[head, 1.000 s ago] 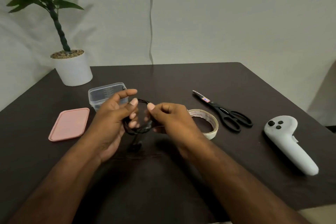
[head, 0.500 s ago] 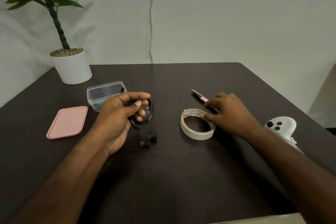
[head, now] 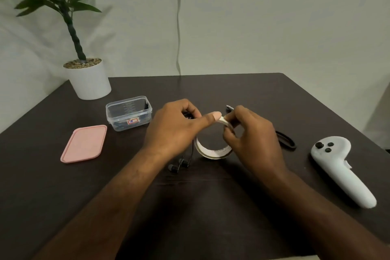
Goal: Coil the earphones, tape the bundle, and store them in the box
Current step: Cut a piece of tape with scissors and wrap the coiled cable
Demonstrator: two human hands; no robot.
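My left hand (head: 173, 131) is closed on the coiled black earphones (head: 188, 115); most of the coil is hidden behind the fingers. Two earbuds (head: 178, 164) dangle on a short cord and rest on the table. My left thumb presses against the top of the white tape roll (head: 213, 151), which my right hand (head: 249, 135) holds upright just above the table, pinching its upper edge. The clear plastic box (head: 128, 113) stands open to the left of my hands, with its pink lid (head: 84, 143) lying flat further left.
Black scissors (head: 285, 141) lie behind my right hand, mostly hidden; only the handle loops and blade tip show. A white controller (head: 339, 167) lies at the right. A potted plant (head: 87, 78) stands at the back left corner of the dark table (head: 232, 91).
My right hand has picked the tape roll up off the table and brought it left to my left hand. My left hand, still holding the coil, moved right to meet it.
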